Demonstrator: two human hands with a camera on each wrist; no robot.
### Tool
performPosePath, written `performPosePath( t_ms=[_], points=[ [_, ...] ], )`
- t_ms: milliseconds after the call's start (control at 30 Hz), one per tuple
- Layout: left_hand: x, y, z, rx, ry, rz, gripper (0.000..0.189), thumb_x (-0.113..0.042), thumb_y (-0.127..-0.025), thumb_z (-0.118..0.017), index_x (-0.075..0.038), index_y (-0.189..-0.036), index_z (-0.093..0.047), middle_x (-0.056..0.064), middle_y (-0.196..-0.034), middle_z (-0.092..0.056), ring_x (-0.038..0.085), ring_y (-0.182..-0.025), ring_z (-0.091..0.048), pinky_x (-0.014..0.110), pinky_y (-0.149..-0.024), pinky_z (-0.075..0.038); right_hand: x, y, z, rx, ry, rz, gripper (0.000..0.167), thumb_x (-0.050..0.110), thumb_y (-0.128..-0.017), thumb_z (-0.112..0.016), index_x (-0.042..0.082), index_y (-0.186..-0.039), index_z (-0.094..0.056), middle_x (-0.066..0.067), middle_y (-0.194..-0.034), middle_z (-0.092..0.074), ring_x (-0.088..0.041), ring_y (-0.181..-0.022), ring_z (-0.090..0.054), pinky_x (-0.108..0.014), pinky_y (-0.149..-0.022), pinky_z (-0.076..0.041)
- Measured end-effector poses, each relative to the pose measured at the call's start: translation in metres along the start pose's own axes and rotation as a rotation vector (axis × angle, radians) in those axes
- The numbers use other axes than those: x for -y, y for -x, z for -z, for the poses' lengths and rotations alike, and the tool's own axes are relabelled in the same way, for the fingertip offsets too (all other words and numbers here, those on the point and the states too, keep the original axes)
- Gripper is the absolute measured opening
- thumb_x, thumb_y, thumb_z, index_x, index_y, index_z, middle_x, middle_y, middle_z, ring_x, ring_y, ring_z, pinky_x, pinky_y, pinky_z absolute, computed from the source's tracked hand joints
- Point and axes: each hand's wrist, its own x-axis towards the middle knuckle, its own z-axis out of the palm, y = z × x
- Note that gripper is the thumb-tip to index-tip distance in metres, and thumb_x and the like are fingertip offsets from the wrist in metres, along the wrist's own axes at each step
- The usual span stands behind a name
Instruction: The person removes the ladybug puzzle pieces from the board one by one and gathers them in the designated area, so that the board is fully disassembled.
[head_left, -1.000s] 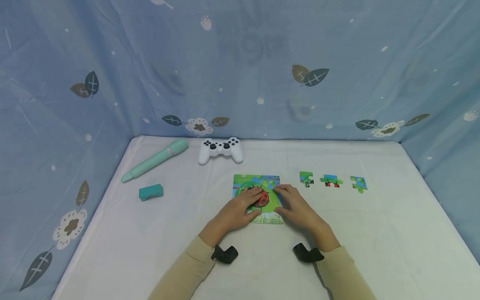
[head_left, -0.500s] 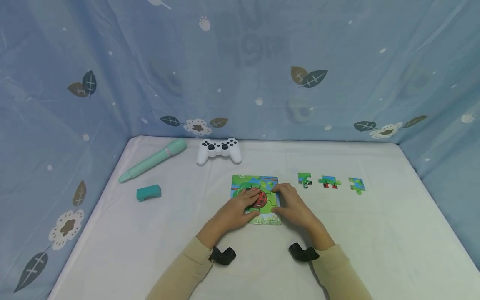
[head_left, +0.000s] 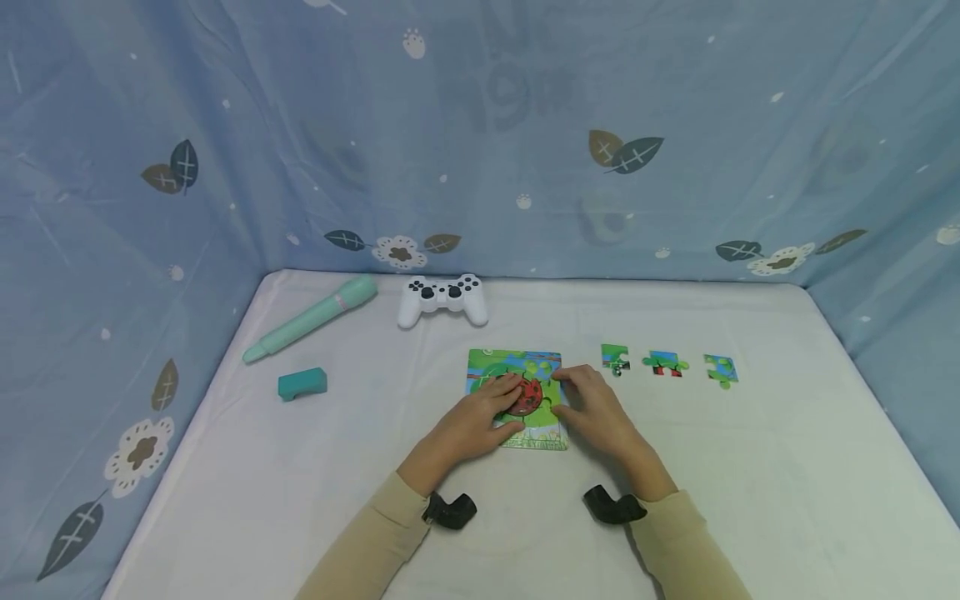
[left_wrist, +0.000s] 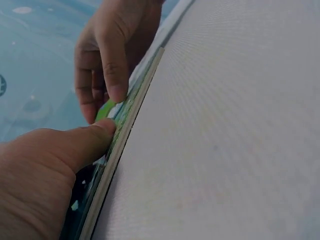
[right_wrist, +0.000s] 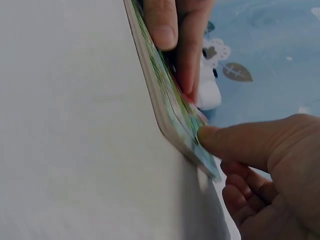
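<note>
A square jigsaw puzzle (head_left: 537, 437) with a red ladybug on green leaves lies on the white table in front of me. My left hand (head_left: 471, 423) rests on its left part, fingers over the ladybug and thumb near the front edge. At the right edge, my right hand (head_left: 600, 417) pinches a green puzzle piece (left_wrist: 104, 111) between thumb and fingers. That piece stands slightly raised from the board in the left wrist view, mostly hidden by the fingers. The right thumb (right_wrist: 220, 140) lies against the puzzle's surface in the right wrist view.
Three loose puzzle pieces lie right of the board: one left (head_left: 615, 357), one middle (head_left: 664, 362), one right (head_left: 722, 368). Behind are a white game controller (head_left: 442, 300) and a mint-green pen-shaped object (head_left: 311, 321). A teal block (head_left: 302, 383) sits at left. Blue patterned cloth (head_left: 495, 167) encloses the table.
The right thumb and fingers have shifted slightly at the board's right edge, and a gap outline now shows beside the ladybug. The left hand stays in place.
</note>
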Motion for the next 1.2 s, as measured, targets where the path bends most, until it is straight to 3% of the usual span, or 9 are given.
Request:
performPosePath(
  t_ms=[333, 600, 767, 1033, 1133, 1200],
  points=[
    [0.000, 0.001, 0.001, 0.005, 0.030, 0.030, 0.059, -0.037, -0.091, -0.062, -0.002, -0.137, -0.049, 0.006, -0.150, -0.039, 0.021, -0.140, -0.034, 0.034, -0.117, -0.029, -0.007, 0.002, 0.018, -0.015, -0.024, -0.009, 0.044, 0.008, -0.081, -0.074, 0.004, -0.122, -0.058, -0.013, -0.120, -0.058, -0.027, -0.109, -0.056, -0.047, -0.092, -0.049],
    [-0.001, 0.001, 0.002, 0.019, 0.049, 0.039, 0.060, -0.038, -0.091, -0.062, -0.002, -0.137, -0.048, 0.006, -0.150, -0.038, 0.021, -0.140, -0.033, 0.035, -0.117, -0.030, -0.018, 0.008, 0.043, 0.035, -0.085, -0.086, 0.046, 0.009, -0.085, -0.070, 0.003, -0.127, -0.055, -0.014, -0.125, -0.054, -0.033, -0.116, -0.052, -0.051, -0.098, -0.047],
    [-0.001, 0.001, -0.001, 0.015, 0.047, 0.035, 0.059, -0.037, -0.091, -0.062, -0.003, -0.137, -0.048, 0.007, -0.150, -0.039, 0.022, -0.140, -0.034, 0.036, -0.116, -0.031, -0.033, 0.021, 0.065, 0.031, -0.086, -0.100, 0.045, 0.010, -0.087, -0.068, 0.001, -0.128, -0.054, -0.018, -0.127, -0.053, -0.038, -0.117, -0.050, -0.055, -0.100, -0.043],
    [-0.002, 0.001, 0.000, 0.004, 0.040, 0.031, 0.059, -0.037, -0.091, -0.063, -0.002, -0.137, -0.049, 0.007, -0.149, -0.040, 0.026, -0.138, -0.036, 0.038, -0.114, -0.034, -0.058, 0.050, 0.104, -0.004, 0.001, -0.151, 0.047, 0.016, -0.090, -0.065, 0.000, -0.132, -0.051, -0.019, -0.131, -0.050, -0.038, -0.117, -0.049, -0.051, -0.096, -0.042],
    [-0.002, 0.001, 0.000, 0.004, 0.048, 0.034, 0.059, -0.036, -0.091, -0.063, -0.002, -0.137, -0.049, 0.007, -0.149, -0.040, 0.026, -0.139, -0.036, 0.039, -0.115, -0.033, -0.067, 0.062, 0.117, -0.018, 0.024, -0.169, 0.047, 0.017, -0.090, -0.065, 0.001, -0.132, -0.051, -0.021, -0.131, -0.049, -0.037, -0.116, -0.048, -0.038, -0.096, -0.045],
    [-0.001, 0.001, 0.000, 0.007, 0.052, 0.036, 0.059, -0.036, -0.091, -0.063, -0.002, -0.137, -0.049, 0.007, -0.149, -0.040, 0.026, -0.139, -0.035, 0.039, -0.115, -0.033, -0.074, 0.071, 0.125, -0.035, 0.041, -0.177, 0.048, 0.018, -0.090, -0.065, 0.001, -0.133, -0.050, -0.021, -0.131, -0.048, -0.024, -0.116, -0.048, -0.020, -0.094, -0.044]
  ],
)
